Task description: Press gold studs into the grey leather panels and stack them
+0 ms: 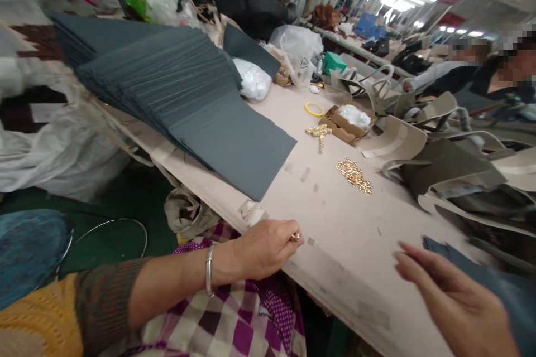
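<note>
My left hand (pixel 268 246) is closed over the near edge of the table (pixel 335 256), pinching a small gold metal piece (pixel 295 236) between thumb and fingers. On the right, my right hand (pixel 454 295) is slightly blurred, its fingers stretched out and nothing visible in them. It is beside some dark sheets (pixel 502 284) at the table's right. A loose pile of gold metal pieces (pixel 354 175) lies mid-table, beyond both hands. Farther back is a smaller cluster of gold pieces (pixel 320 134). A fanned stack of dark grey panels (pixel 234 128) covers the left part of the table.
An open cardboard box (pixel 343 128) with clear plastic stands behind the gold pieces, near a yellow ring (pixel 314 109). Grey bag parts (pixel 469 173) crowd the right side. A blue round stool (pixel 31 251) is at lower left. People sit at far right.
</note>
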`<state>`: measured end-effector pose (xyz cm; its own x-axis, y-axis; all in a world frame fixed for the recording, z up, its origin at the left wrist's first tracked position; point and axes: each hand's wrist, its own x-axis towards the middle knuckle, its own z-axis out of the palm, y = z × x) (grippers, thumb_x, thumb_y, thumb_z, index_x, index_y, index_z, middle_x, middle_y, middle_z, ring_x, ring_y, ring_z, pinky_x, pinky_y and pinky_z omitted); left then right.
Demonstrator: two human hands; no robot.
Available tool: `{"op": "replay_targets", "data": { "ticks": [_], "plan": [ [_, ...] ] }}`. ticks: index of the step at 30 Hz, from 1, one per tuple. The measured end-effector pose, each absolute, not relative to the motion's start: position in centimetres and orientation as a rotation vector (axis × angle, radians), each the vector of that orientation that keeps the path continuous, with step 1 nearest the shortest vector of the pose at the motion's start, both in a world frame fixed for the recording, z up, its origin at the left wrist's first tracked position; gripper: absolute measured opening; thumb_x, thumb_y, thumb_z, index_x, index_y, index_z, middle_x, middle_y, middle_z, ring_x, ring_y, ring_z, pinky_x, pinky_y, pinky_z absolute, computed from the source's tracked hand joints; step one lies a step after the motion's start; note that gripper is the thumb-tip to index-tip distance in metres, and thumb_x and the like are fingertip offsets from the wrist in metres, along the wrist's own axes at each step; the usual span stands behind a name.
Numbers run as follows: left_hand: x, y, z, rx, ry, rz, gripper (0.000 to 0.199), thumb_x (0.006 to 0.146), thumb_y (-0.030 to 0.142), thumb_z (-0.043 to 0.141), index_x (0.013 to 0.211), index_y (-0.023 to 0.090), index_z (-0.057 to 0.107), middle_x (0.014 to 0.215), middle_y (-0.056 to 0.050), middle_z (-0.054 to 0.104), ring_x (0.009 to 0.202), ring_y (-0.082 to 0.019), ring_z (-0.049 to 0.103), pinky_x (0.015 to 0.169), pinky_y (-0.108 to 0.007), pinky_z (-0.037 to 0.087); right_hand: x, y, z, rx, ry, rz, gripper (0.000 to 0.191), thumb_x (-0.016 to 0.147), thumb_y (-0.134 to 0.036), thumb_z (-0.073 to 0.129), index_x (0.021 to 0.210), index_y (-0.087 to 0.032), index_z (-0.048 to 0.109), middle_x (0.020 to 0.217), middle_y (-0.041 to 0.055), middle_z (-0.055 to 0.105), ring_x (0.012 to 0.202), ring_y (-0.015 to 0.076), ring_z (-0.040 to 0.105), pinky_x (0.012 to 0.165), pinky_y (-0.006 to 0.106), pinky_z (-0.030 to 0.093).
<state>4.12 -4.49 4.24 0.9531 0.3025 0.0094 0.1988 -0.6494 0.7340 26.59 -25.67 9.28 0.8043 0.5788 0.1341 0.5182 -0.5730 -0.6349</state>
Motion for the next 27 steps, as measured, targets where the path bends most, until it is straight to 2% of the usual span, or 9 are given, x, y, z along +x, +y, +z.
{"op": "replay_targets", "data": {
  "ticks": [2,5,8,15,23,27],
  "plan": [
    [3.8,-4.2,4.3,2.342,0.34,0.176,0.018,0.099,0.023,0.039,0.094,0.018,0.056,0.079,-0.002,0.067,0.072,-0.016,0.063,0.067,-0.026,0.044,22.7,-22.1,7.9,-2.177,-1.046,0.249,0.032,0.074,-0.049,0.07,0.093,-0.024,0.076,0.088,0.0057,0.076,0.078,0.024,0.072,0.069,0.032,0.06],
    [3.1,-3.4,4.3,2.354,0.376,0.166,0.017,0.098,0.021,0.038,0.094,0.017,0.054,0.082,-0.004,0.068,0.074,-0.018,0.064,0.067,-0.028,0.046,17.4,-17.1,6.9,-1.947,-1.361,0.281,0.02,0.083,-0.037,0.064,0.095,-0.025,0.074,0.086,0.0027,0.076,0.07,0.0177,0.07,0.067,0.026,0.058],
    [2.3,-2.6,4.2,2.27,0.42,0.157,0.011,0.092,0.014,0.041,0.094,0.018,0.052,0.083,-0.004,0.068,0.073,-0.018,0.064,0.066,-0.028,0.047,14.8,-14.2,6.6,-1.856,-1.509,0.265,0.02,0.087,-0.029,0.059,0.1,-0.025,0.073,0.084,0.0014,0.075,0.068,0.0152,0.069,0.066,0.024,0.057],
    [0.5,-1.2,3.1,2.363,0.379,0.216,0.014,0.088,0.009,0.041,0.092,0.017,0.052,0.081,-0.005,0.065,0.072,-0.019,0.063,0.065,-0.029,0.046,14.5,-11.7,6.0,-1.798,-1.592,0.299,0.017,0.084,-0.029,0.063,0.093,-0.023,0.076,0.079,0.0015,0.076,0.058,0.014,0.068,0.06,0.021,0.057],
    [-1.3,0.0,4.2,2.377,0.434,0.137,0.016,0.09,0.01,0.042,0.098,0.013,0.056,0.084,-0.007,0.068,0.074,-0.02,0.065,0.062,-0.028,0.046,14.4,-9.7,5.8,-1.718,-1.624,0.526,0.017,0.083,-0.026,0.066,0.094,-0.022,0.078,0.085,0.003,0.078,0.066,0.0165,0.072,0.061,0.021,0.059],
    [-1.9,0.5,4.6,2.447,0.444,0.067,0.018,0.093,0.013,0.04,0.096,0.012,0.058,0.083,-0.007,0.068,0.072,-0.02,0.065,0.061,-0.029,0.047,14.0,-8.9,5.5,-1.742,-1.612,0.578,0.018,0.082,-0.028,0.065,0.093,-0.021,0.078,0.083,0.0027,0.078,0.064,0.0161,0.072,0.058,0.021,0.058]
  ]
}}
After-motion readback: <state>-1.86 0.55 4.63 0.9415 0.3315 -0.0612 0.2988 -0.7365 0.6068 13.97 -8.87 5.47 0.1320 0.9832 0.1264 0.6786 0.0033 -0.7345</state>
